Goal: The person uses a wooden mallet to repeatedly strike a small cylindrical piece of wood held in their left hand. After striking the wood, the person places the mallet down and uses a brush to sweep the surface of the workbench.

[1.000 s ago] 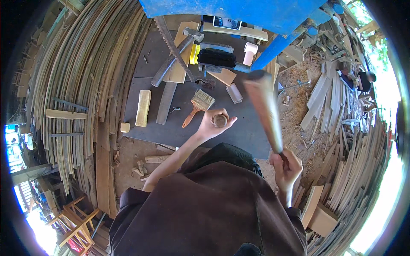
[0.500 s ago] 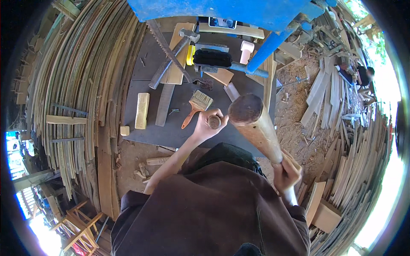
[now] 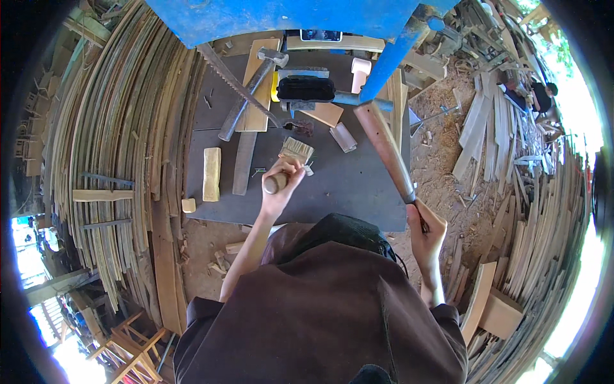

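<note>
My left hand (image 3: pixel 281 187) is closed around a round wooden handle (image 3: pixel 275 184) whose end faces up. The lower part of that tool is mostly hidden by my fingers. Just beyond the hand lies a flat paintbrush (image 3: pixel 297 149) with pale bristles; the hand covers its grip. My right hand (image 3: pixel 427 229) grips the thin end of a wooden mallet (image 3: pixel 387 148), a long club whose thick head points away over the table's right side. A small metal piece (image 3: pixel 343 137) lies left of the mallet.
On the dark table (image 3: pixel 320 208) are a hammer (image 3: pixel 251 96), a toothed metal bar (image 3: pixel 238 84), a wooden block (image 3: pixel 211 174) and a small cube (image 3: pixel 188 205). A blue panel (image 3: pixel 288 16) overhangs the far side. Stacked boards (image 3: pixel 115 141) stand left; another person (image 3: pixel 542 99) is far right.
The mallet has swung away and now points toward the far side of the table. My left hand has moved left with the wooden handle, in front of the paintbrush.
</note>
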Motion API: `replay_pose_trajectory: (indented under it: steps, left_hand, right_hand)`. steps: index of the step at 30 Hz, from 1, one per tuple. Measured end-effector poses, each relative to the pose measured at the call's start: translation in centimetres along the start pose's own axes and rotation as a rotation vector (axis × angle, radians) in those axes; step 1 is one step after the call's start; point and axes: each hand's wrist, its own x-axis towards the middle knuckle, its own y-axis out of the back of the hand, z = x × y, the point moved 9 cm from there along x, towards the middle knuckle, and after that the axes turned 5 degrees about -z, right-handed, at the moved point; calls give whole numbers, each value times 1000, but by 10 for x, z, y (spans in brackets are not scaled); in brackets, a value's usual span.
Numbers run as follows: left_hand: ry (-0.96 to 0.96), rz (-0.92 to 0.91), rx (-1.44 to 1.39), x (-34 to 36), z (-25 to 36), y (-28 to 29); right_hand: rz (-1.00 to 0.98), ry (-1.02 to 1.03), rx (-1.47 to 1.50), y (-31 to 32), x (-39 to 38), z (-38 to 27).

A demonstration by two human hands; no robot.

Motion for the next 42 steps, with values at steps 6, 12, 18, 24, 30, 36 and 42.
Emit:
replay_pose_trajectory:
  steps: [6,12,18,24,30,36,42]
  left_hand:
    - [291,41,-303,-21,-22,24]
    - [223,-191,-122,-24,-22,22]
    - [151,-310,-203,-15,-6,-9]
    - [0,-113,-132,-4,4,-9]
    - [91,-221,-85,7,-7,-27]
    - [138,-329,-18,12,-23,-37]
    - [164,-488,250,21,-36,-57]
  right_hand:
    - [-36,22,-29,-8,-5,9]
    - [-53,41,-16,-16,-3,3]
    - [-91,42,-57,-22,-5,3]
    - [-81,24,-67,-18,-8,-1]
    - [-143,82,-70,-21,-4,-13]
    - [-171,407,20,-22,9,-75]
    - [-283,477,-213,-38,22,-73]
